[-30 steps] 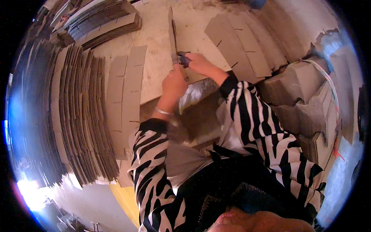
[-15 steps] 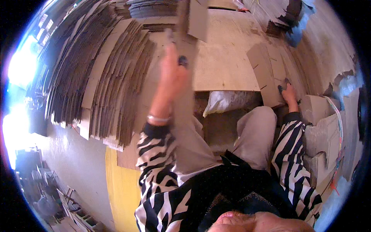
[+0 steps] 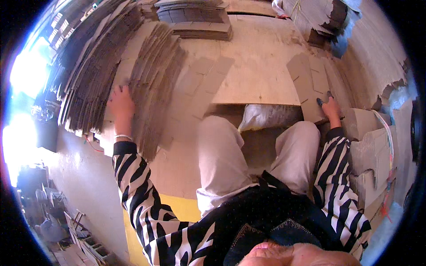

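My left hand (image 3: pixel 121 106) lies over the pale face of a cardboard piece in the leaning row at the left, its fingers stretched out. Just right of it stands a bundle of brown cardboard strips (image 3: pixel 155 75), packed on edge and blurred at its right side. Slotted cardboard pieces (image 3: pixel 202 77) lie flat beside that bundle. At the right, my right hand (image 3: pixel 330 107) rests on the edge of another slotted cardboard piece (image 3: pixel 310 84). Dark covers sit on two of its fingertips, which are spread apart.
A flat cardboard stack (image 3: pixel 202 29) is at the far edge of the wooden table (image 3: pixel 262 57). A whitish plastic sack (image 3: pixel 266 116) sits below the table edge between my knees. Bundled cardboard (image 3: pixel 372 150) stands close by my right arm, and a yellow surface (image 3: pixel 177 206) lies at lower left.
My left hand has moved left from the middle of the table to the leaning row. The tall cardboard at top centre is gone from there, uncovering the far stack. My right hand has barely moved.
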Demonstrator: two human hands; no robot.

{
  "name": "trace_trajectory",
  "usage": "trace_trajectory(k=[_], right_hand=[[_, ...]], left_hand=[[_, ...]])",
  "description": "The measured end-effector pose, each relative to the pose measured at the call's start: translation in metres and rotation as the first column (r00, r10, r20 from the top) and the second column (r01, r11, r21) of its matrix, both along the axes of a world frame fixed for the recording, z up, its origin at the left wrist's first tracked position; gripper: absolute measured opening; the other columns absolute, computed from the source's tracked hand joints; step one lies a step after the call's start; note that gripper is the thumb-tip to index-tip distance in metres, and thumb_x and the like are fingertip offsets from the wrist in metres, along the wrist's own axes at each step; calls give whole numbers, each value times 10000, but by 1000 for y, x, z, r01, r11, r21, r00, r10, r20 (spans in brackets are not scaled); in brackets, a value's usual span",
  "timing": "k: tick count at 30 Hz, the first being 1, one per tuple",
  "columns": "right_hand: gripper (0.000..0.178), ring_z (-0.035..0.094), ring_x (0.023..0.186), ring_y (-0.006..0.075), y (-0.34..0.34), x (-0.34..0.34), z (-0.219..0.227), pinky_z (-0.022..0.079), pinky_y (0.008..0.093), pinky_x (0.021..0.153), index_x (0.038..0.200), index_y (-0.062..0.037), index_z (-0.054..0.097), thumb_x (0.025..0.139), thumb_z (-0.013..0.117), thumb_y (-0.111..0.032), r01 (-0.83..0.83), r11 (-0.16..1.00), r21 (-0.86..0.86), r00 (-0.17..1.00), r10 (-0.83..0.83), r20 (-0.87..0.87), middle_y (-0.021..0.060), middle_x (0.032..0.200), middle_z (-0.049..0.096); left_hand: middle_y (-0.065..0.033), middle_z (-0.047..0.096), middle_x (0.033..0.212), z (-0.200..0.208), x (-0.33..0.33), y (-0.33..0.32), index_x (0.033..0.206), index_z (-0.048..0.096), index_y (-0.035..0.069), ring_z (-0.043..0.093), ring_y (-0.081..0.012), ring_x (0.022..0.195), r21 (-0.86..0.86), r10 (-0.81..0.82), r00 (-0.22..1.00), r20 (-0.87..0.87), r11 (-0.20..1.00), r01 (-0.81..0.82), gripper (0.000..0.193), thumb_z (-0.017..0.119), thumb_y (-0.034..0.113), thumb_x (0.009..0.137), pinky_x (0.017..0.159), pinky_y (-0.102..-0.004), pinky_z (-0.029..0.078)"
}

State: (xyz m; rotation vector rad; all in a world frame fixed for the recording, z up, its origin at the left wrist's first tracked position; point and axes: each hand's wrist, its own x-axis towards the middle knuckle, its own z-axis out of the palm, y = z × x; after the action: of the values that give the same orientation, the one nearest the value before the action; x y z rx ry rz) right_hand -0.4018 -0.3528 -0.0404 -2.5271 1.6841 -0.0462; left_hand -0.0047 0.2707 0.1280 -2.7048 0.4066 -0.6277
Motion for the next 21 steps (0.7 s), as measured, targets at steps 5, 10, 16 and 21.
trace_trajectory(k=[5,10,16,21], right_hand=[[690,511,1180,408,-9,-13,6,414,464,964,1311,13,447,791,657,-388,-56,998,1,988,55,146,274,1245,545],[562,530,1123,424,-43,-15,-11,426,463,927,1198,37,500,770,673,-283,-101,993,-63,974,112,195,284,1174,570],[455,566,1049,420,-33,-11,14,451,459,880,1180,3,526,796,651,-206,-51,945,-323,910,178,375,252,1079,614],[290,565,1007,432,30,45,70,449,447,841,1077,17,542,800,577,-61,-235,892,-385,678,435,593,258,1020,606]], left_hand=[[-114,551,1235,14,-25,-31,1093,563,97,553,-315,1105,-138,-260,945,199,947,289,382,588,57,714,871,-476,449],[-129,633,1055,-32,-55,-128,983,611,53,595,-372,957,-431,-676,706,213,583,689,306,600,18,680,816,-457,468],[-147,560,1213,-155,-41,-229,1113,611,50,553,-344,1083,-617,-711,690,-136,606,503,363,652,148,766,873,-488,431],[-135,467,1348,-208,-12,-272,1153,598,10,438,-312,1251,-428,-488,860,-152,816,388,513,654,363,786,947,-557,355]])
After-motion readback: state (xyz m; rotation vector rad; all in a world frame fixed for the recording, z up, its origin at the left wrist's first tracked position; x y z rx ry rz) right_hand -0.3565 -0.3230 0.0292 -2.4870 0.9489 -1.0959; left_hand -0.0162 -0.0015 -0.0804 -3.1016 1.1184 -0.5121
